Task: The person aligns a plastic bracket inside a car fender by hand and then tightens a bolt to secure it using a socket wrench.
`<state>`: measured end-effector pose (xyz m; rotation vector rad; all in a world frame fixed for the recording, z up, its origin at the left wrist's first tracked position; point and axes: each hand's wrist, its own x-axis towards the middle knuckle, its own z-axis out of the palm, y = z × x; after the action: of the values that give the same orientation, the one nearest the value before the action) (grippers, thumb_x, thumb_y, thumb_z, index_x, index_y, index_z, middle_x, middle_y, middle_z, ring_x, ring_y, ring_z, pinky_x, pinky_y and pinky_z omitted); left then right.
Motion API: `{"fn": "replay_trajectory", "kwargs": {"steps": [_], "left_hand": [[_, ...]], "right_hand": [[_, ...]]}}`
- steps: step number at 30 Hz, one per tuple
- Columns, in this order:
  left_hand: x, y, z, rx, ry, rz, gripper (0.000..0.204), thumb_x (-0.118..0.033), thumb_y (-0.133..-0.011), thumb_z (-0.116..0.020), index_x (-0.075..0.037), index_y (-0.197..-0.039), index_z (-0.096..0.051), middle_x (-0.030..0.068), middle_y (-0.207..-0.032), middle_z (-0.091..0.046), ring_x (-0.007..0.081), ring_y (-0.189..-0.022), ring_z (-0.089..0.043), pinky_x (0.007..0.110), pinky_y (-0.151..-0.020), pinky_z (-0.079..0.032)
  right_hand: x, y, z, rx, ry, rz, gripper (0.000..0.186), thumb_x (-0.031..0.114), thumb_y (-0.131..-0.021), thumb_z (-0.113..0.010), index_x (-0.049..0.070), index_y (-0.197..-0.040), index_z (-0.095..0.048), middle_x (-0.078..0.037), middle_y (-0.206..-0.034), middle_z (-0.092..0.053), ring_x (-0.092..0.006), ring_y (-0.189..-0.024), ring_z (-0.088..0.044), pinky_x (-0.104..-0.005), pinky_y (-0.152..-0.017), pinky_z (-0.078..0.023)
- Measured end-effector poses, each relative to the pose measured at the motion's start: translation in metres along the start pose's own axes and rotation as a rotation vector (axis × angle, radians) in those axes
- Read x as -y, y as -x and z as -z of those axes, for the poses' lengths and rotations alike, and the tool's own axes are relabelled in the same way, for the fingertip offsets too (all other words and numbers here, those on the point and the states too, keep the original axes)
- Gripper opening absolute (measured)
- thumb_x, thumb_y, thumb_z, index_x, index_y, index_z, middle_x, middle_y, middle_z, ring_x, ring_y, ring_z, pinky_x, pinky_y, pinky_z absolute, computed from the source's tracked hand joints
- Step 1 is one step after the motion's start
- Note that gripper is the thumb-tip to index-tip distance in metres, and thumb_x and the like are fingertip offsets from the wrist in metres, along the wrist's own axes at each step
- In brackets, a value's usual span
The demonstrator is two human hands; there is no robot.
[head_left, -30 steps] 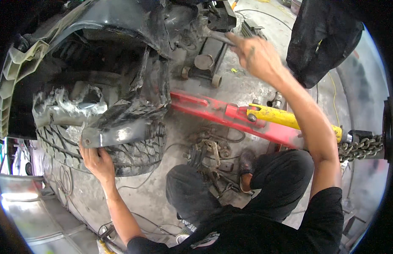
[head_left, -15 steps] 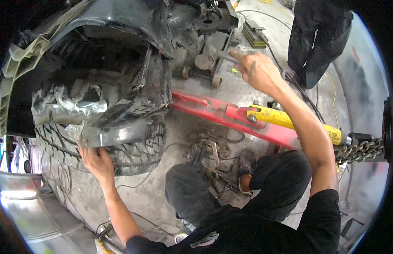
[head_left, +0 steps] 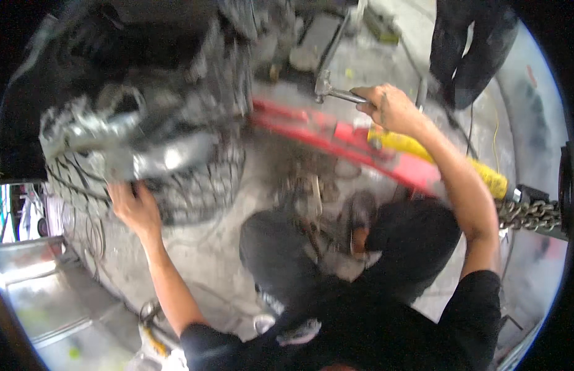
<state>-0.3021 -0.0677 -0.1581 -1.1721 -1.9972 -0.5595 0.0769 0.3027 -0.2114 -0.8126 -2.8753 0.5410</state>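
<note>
A steel-headed hammer is gripped by its handle in my right hand, raised above the red beam. Its head points left, apart from the vehicle. Over on the left, my left hand has its fingers closed at the lower edge of a bent, dark metal panel; the fingertips are partly hidden there. Bare, crumpled metal shows just above. Behind that hand is the chunky tread of a tyre. The vehicle side is smeared by motion.
A red steel beam with a yellow cylinder crosses the middle, and a heavy chain hangs at the right. Loose metal parts lie by my feet. Another person's dark-trousered legs stand at the far right.
The view has shifted, bringing the vehicle higher in the picture. My right hand has moved slightly right, and the hammer, blurred before, shows clearly. My left hand stays at the panel's edge.
</note>
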Motion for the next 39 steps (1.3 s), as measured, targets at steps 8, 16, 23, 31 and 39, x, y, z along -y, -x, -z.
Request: {"fn": "replay_trajectory", "kwargs": {"steps": [8, 16, 23, 31, 39], "left_hand": [[-0.020, -0.018, 0.006, -0.098, 0.129, 0.083, 0.024, -0.011, -0.093, -0.076, 0.003, -0.112, -0.076, 0.0121, -0.105, -0.079, 0.0193, -0.092, -0.076, 0.033, -0.085, -0.058], [-0.155, 0.135, -0.040, 0.525, 0.687, 0.455, 0.018, -0.018, -0.095, -0.074, -0.002, -0.102, -0.075, 0.0065, -0.092, -0.075, 0.0167, -0.088, -0.069, 0.032, -0.083, -0.053], [-0.190, 0.233, -0.164, 0.808, 0.739, 0.528, 0.027, -0.008, -0.096, -0.066, 0.002, -0.121, -0.069, 0.0100, -0.096, -0.076, 0.0139, -0.074, -0.069, 0.029, -0.071, -0.055], [-0.189, 0.217, -0.194, 0.840, 0.855, 0.731, 0.039, -0.002, -0.094, -0.052, 0.002, -0.131, -0.061, 0.0218, -0.102, -0.074, 0.0341, -0.099, -0.072, 0.040, -0.088, -0.054], [-0.107, 0.380, -0.246, 1.303, 0.234, 0.377, 0.049, -0.026, -0.086, -0.073, 0.002, -0.124, -0.060, 0.0285, -0.123, -0.066, 0.0463, -0.119, -0.061, 0.054, -0.100, -0.049]], "right_hand": [[0.032, 0.044, -0.178, 0.740, 0.138, 0.167, 0.026, 0.015, -0.090, -0.063, 0.002, -0.111, -0.069, -0.022, -0.101, -0.073, -0.0431, -0.098, -0.070, -0.0506, -0.088, -0.055], [-0.060, 0.104, -0.343, 0.536, 0.105, -0.129, 0.026, 0.011, -0.087, -0.065, 0.000, -0.110, -0.071, -0.024, -0.104, -0.074, -0.0397, -0.104, -0.072, -0.0495, -0.088, -0.058], [0.073, 0.007, -0.296, 0.402, -1.113, -0.227, 0.039, 0.034, -0.102, -0.063, -0.003, -0.106, -0.073, -0.012, -0.081, -0.072, -0.0196, -0.077, -0.073, -0.0353, -0.069, -0.060], [0.043, -0.028, -0.261, 0.244, -0.947, -0.222, 0.025, 0.020, -0.092, -0.070, -0.005, -0.094, -0.075, -0.017, -0.078, -0.073, -0.0254, -0.070, -0.073, -0.0385, -0.068, -0.057], [0.056, -0.103, -0.096, -0.082, -0.459, 0.265, 0.020, 0.016, -0.085, -0.059, 0.000, -0.084, -0.070, -0.022, -0.076, -0.069, -0.0293, -0.068, -0.071, -0.0435, -0.071, -0.056]]}}
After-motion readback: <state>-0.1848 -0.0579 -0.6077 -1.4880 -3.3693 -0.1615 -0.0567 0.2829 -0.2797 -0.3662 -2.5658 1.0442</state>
